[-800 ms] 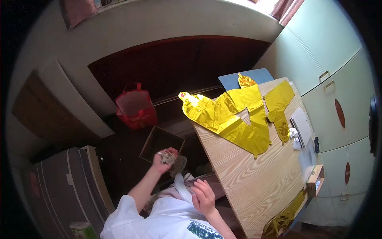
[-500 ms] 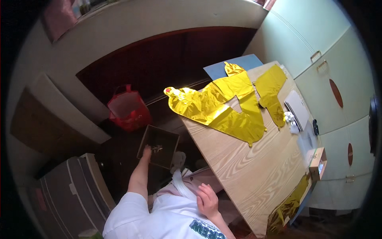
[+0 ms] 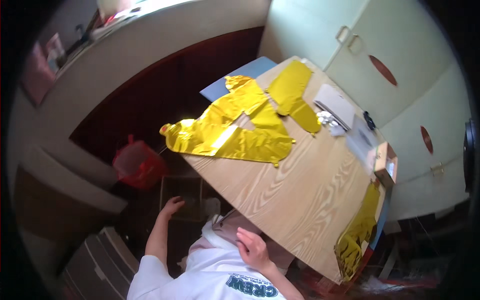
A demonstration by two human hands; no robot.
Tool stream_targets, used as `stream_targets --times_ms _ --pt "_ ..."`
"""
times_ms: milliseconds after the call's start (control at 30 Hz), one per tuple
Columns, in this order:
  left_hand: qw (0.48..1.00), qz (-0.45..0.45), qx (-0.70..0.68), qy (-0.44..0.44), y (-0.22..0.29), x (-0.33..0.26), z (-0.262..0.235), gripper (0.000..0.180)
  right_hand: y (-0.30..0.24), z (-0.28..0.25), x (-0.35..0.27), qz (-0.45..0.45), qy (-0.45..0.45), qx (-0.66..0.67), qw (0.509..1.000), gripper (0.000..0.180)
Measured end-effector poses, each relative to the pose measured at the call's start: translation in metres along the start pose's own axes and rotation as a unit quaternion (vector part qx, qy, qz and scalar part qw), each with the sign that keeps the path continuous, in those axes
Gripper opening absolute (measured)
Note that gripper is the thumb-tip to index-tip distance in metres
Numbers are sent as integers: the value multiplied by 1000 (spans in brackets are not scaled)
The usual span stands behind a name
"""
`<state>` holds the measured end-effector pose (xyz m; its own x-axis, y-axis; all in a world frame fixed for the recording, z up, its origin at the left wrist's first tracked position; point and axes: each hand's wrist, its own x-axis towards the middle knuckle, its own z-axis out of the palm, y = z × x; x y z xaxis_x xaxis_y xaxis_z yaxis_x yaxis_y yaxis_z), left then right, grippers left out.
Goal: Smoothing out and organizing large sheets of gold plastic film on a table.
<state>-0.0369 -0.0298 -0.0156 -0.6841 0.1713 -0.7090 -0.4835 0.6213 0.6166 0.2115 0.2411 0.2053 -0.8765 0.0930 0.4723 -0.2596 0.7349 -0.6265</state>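
Note:
My left hand [image 3: 173, 205] is over the near left side of an open box [image 3: 183, 186] on the floor, fingers loosely apart, nothing visible in them. The box's inside is too dark to make out. My right hand [image 3: 253, 248] hovers near the table's front edge, open and holding nothing. On the wooden table [image 3: 295, 195] lies a large flat gold foil balloon [image 3: 255, 143] with a triangular hole, its left end over the edge. Beyond it lies a second flat gold foil balloon [image 3: 291, 89]. Another crumpled gold foil piece [image 3: 357, 235] lies along the right edge.
A red bag [image 3: 139, 164] stands on the floor, left of the table. A cardboard box [image 3: 385, 164], a white notebook-like stack [image 3: 335, 106] and a silvery-white crumpled cluster [image 3: 327, 119] are at the table's right side. Pale cabinets [image 3: 400, 100] stand behind. A blue board [image 3: 235, 77] juts past the far edge.
The view has swung right, so the table and balloons sit further left. My left hand has risen from inside the floor box toward its near side. My right hand stays open.

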Motion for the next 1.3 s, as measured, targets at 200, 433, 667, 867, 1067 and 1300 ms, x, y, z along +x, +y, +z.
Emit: stream_targets --times_ms 200,433,667,867,1067,1300 --pt "892 86 327 301 59 -32 -28 72 -8 -41 -8 -17 23 20 999 38" --pt "744 560 69 358 226 -111 -33 42 2 -106 20 18 16 -103 994 36" --pt "707 619 328 98 360 -105 79 51 124 -67 141 90 -16 -295 951 60" --pt "721 587 368 40 376 -73 103 55 146 -47 160 126 -47 -343 930 57" --pt "748 591 302 -22 373 -72 109 61 144 -41 164 123 -63 -329 934 47" --pt "747 601 265 -102 379 -87 90 79 148 -46 171 151 -85 -286 942 49"
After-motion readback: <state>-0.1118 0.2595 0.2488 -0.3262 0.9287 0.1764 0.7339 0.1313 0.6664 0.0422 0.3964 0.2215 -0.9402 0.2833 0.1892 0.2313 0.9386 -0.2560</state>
